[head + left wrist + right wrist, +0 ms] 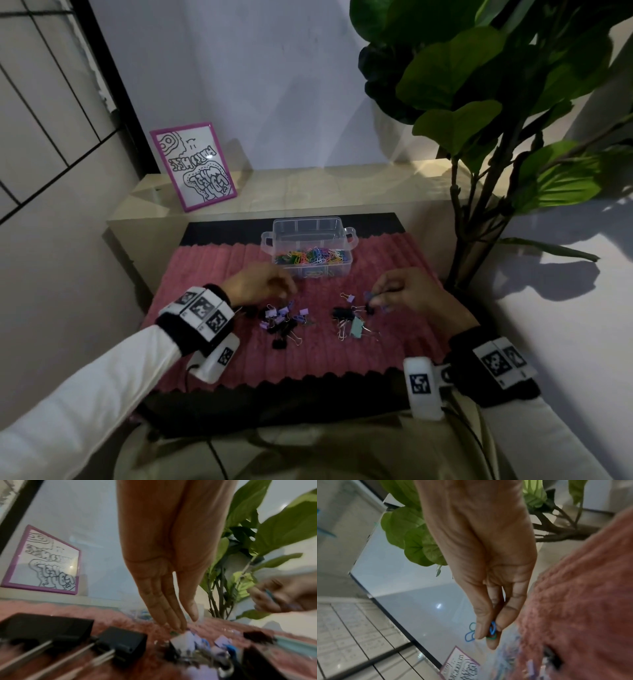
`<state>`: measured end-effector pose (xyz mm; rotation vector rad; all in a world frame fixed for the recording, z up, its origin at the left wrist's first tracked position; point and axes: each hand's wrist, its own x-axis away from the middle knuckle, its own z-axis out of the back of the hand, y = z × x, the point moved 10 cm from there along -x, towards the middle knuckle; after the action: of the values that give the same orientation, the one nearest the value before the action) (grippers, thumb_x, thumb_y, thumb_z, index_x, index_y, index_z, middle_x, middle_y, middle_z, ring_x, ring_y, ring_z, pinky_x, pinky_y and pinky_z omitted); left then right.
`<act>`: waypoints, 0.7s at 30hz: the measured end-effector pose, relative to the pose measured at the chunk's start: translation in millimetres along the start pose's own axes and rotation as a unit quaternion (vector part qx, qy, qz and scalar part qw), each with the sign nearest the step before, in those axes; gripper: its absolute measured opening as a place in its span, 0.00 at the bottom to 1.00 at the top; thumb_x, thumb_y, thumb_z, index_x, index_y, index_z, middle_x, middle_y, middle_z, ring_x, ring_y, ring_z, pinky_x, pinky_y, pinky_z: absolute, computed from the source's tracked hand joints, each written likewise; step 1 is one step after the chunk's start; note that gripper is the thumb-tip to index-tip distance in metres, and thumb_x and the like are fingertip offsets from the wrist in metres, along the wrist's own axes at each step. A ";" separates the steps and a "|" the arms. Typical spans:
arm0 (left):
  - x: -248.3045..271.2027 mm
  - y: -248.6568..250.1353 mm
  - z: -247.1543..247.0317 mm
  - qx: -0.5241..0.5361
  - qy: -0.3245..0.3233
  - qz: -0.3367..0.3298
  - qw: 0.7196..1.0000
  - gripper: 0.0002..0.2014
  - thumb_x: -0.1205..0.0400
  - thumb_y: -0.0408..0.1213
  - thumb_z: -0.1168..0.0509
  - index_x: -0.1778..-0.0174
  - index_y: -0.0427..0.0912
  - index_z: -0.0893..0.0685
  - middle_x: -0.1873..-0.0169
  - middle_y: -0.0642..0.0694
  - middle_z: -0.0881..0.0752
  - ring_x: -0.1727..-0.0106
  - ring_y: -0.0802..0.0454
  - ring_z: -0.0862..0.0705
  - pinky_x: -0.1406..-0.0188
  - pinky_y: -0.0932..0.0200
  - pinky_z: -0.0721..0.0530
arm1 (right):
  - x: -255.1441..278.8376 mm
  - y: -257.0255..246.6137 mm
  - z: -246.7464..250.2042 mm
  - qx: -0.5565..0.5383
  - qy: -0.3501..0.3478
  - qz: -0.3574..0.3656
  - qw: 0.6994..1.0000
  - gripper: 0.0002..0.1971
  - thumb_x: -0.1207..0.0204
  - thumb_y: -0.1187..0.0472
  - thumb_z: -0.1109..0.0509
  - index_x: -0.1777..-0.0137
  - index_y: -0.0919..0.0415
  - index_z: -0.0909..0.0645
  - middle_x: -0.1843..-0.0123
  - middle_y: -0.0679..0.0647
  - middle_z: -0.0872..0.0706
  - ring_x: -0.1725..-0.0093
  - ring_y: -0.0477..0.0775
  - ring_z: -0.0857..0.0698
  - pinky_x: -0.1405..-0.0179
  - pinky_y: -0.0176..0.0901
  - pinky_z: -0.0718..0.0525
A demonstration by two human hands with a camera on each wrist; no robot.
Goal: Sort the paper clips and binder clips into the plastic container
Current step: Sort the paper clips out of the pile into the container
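A clear plastic container [308, 236] stands at the far side of the pink mat [318, 359], with a heap of coloured paper clips [313, 257] inside. Two loose piles of binder clips lie on the mat: a purple and black pile [281, 318] at the left and a black, teal and purple pile [349, 318] at the right. My left hand [287, 294] reaches down over the left pile, fingers straight, fingertips [180, 628] at a purple binder clip [185, 639]. My right hand [375, 299] hovers above the right pile and pinches blue and green paper clips [492, 629] between thumb and fingers.
Large black binder clips [120, 641] lie close to my left wrist. A pink-framed drawing [193, 164] leans on the wall behind the mat at the left. A big leafy plant [479, 102] rises at the right, close to my right arm.
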<state>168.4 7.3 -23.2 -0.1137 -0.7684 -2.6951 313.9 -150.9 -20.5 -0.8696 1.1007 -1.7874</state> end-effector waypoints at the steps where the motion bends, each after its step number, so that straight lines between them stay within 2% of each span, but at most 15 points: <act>1: -2.4 3.5 -8.8 -0.009 -0.020 -0.002 1.000 0.10 0.22 0.29 0.34 0.46 0.40 0.15 0.48 0.46 0.12 0.54 0.65 0.18 0.57 0.84 0.29 | -2.1 -7.1 -2.5 -0.010 -0.004 0.005 1.000 0.08 0.35 0.75 0.25 0.66 0.62 0.18 0.74 0.46 0.11 0.70 0.39 0.14 0.70 0.30 0.18; 2: -5.0 8.3 -16.6 -0.018 -0.040 -0.008 0.999 0.11 0.23 0.31 0.33 0.45 0.39 0.16 0.47 0.45 0.13 0.52 0.62 0.19 0.59 0.83 0.29 | -4.6 -14.0 -5.7 -0.018 -0.009 0.011 1.000 0.08 0.34 0.75 0.25 0.65 0.63 0.18 0.74 0.45 0.11 0.70 0.39 0.14 0.70 0.29 0.18; 4: -9.1 16.6 -30.7 -0.043 -0.080 -0.013 0.996 0.14 0.24 0.34 0.30 0.43 0.37 0.18 0.46 0.43 0.15 0.51 0.58 0.21 0.61 0.74 0.29 | -12.0 -26.2 -10.4 -0.011 -0.011 0.028 0.999 0.07 0.33 0.73 0.25 0.61 0.62 0.17 0.72 0.46 0.11 0.70 0.38 0.14 0.70 0.29 0.19; 6: -11.9 16.6 -38.7 -0.051 -0.105 0.000 0.993 0.17 0.27 0.35 0.28 0.44 0.35 0.20 0.48 0.40 0.15 0.53 0.55 0.21 0.62 0.65 0.29 | -24.5 -40.5 -11.7 0.026 -0.004 0.045 0.999 0.06 0.31 0.71 0.26 0.56 0.64 0.16 0.64 0.50 0.10 0.68 0.40 0.13 0.67 0.29 0.17; 8: -13.2 14.3 -41.4 -0.044 -0.118 0.008 0.992 0.15 0.29 0.31 0.27 0.48 0.34 0.19 0.52 0.36 0.12 0.60 0.56 0.19 0.67 0.63 0.26 | -39.9 -55.4 -13.5 0.051 0.000 0.062 0.997 0.09 0.31 0.71 0.26 0.52 0.71 0.16 0.57 0.62 0.11 0.65 0.48 0.14 0.64 0.33 0.14; 10: -11.6 13.6 -42.0 -0.035 -0.130 0.010 0.991 0.10 0.28 0.28 0.29 0.52 0.33 0.17 0.54 0.34 0.11 0.70 0.60 0.19 0.65 0.62 0.21 | -57.5 -66.5 -18.6 0.052 -0.008 0.067 0.996 0.06 0.31 0.73 0.26 0.55 0.72 0.16 0.56 0.68 0.12 0.65 0.54 0.14 0.63 0.38 0.15; 11: -10.1 14.3 -41.2 -0.032 -0.132 0.010 0.991 0.09 0.28 0.27 0.29 0.54 0.33 0.17 0.56 0.34 0.11 0.70 0.59 0.19 0.62 0.59 0.19 | -66.4 -70.5 -22.5 0.060 -0.017 0.068 0.996 0.03 0.31 0.74 0.27 0.58 0.69 0.16 0.57 0.69 0.12 0.65 0.55 0.14 0.63 0.38 0.14; 13: -6.7 16.1 -37.2 -0.038 -0.124 0.006 0.992 0.07 0.29 0.27 0.29 0.57 0.34 0.16 0.62 0.39 0.12 0.68 0.54 0.18 0.59 0.54 0.18 | -82.5 -74.6 -27.6 0.079 -0.025 0.061 0.995 0.07 0.31 0.76 0.28 0.63 0.65 0.17 0.58 0.69 0.12 0.64 0.57 0.13 0.63 0.37 0.13; 15: -3.7 16.4 -32.4 -0.020 -0.111 0.007 0.994 0.06 0.30 0.27 0.27 0.60 0.39 0.16 0.67 0.48 0.16 0.64 0.47 0.15 0.58 0.50 0.17 | -93.6 -76.8 -28.1 0.089 -0.018 0.050 0.995 0.06 0.31 0.78 0.29 0.61 0.68 0.18 0.61 0.67 0.13 0.67 0.54 0.14 0.67 0.32 0.14; 16: -2.9 16.3 -30.0 -0.006 -0.103 0.006 0.995 0.07 0.30 0.28 0.27 0.60 0.39 0.16 0.68 0.49 0.17 0.62 0.50 0.14 0.57 0.54 0.17 | -97.3 -77.6 -26.0 0.092 -0.009 0.045 0.995 0.05 0.31 0.79 0.29 0.59 0.71 0.18 0.62 0.64 0.14 0.68 0.52 0.15 0.71 0.29 0.16; 18: -0.7 15.0 -25.4 0.021 -0.087 0.002 0.996 0.07 0.30 0.28 0.27 0.58 0.34 0.15 0.68 0.53 0.18 0.66 0.68 0.18 0.62 0.76 0.23 | -102.4 -79.1 -19.7 0.100 0.018 0.041 0.994 0.06 0.31 0.79 0.30 0.56 0.73 0.18 0.64 0.60 0.15 0.68 0.49 0.16 0.74 0.24 0.18; 19: 0.7 13.1 -22.4 0.037 -0.076 0.005 0.996 0.08 0.30 0.28 0.26 0.57 0.33 0.15 0.68 0.55 0.19 0.67 0.74 0.20 0.64 0.81 0.27 | -103.8 -81.1 -16.3 0.104 0.036 0.052 0.993 0.06 0.31 0.80 0.30 0.58 0.71 0.18 0.65 0.59 0.15 0.69 0.48 0.17 0.74 0.23 0.19; 21: 3.3 5.8 -16.0 0.087 -0.048 0.018 0.995 0.07 0.30 0.28 0.26 0.58 0.34 0.14 0.67 0.56 0.18 0.68 0.77 0.20 0.64 0.82 0.27 | -103.4 -86.5 -9.7 0.114 0.081 0.090 0.986 0.07 0.31 0.80 0.31 0.60 0.70 0.18 0.64 0.61 0.15 0.70 0.47 0.18 0.73 0.21 0.20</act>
<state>167.5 -6.7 -33.3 -0.2134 -1.0170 -2.5899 321.8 -31.5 42.5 -0.4788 1.0161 -1.8129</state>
